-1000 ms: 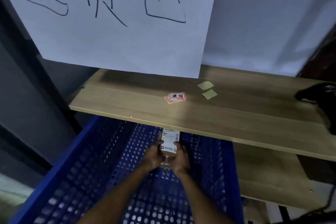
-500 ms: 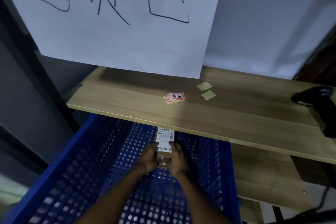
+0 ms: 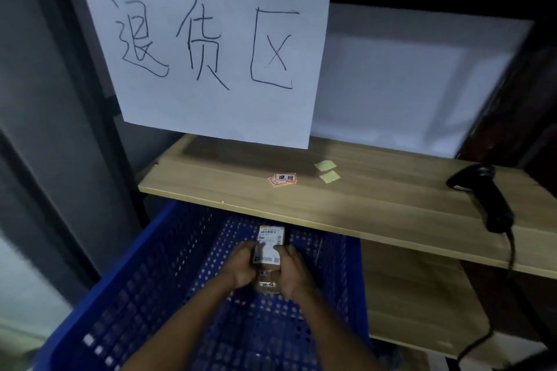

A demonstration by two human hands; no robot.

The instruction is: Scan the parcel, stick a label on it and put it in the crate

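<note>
A small brown parcel (image 3: 269,247) with a white shipping label on top is held low inside the blue perforated crate (image 3: 144,274). My left hand (image 3: 239,265) grips its left side and my right hand (image 3: 294,269) grips its right side. A small red-edged label shows on the parcel's near end, between my hands. A stack of red and white labels (image 3: 283,179) lies on the wooden shelf (image 3: 361,205) above the crate. The black handheld scanner (image 3: 485,199) lies at the shelf's right end.
Two yellow-green backing slips (image 3: 327,172) lie on the shelf beside the labels. A large white paper sign (image 3: 211,48) with handwritten characters hangs above. The scanner's cable (image 3: 494,319) drops down at the right. A lower wooden shelf (image 3: 416,295) sits right of the crate.
My view has tilted up, so more of the sign shows. Both hands stay on the parcel inside the crate, in nearly the same place.
</note>
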